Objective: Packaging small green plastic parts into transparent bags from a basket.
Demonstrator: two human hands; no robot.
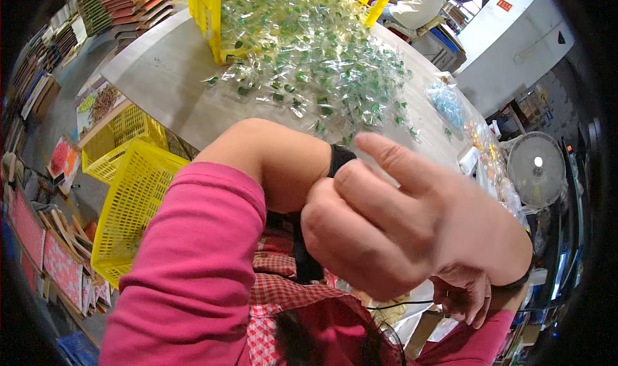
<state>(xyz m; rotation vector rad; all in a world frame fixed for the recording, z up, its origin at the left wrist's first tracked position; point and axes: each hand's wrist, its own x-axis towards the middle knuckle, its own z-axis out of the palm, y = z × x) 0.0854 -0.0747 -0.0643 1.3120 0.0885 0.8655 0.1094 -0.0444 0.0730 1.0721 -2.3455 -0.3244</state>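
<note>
Black band (340, 159) on the left forearm (293, 163) lies beside the right-hand grip (386, 221), curled narrow, its hold unclear

a white wall (524, 22) bearing a small red notice (505, 5) rose beyond a pale worktable (151, 76); light gleamed through a window (474, 6), a round caged fan (535, 181) stood at right, and gray floor (93, 60) stretched at left.

The 2 forearms (293, 166) cross. The right hand (373, 221) curls before the left one; the left hand (466, 295) droops, fingers loosely bent.
</note>
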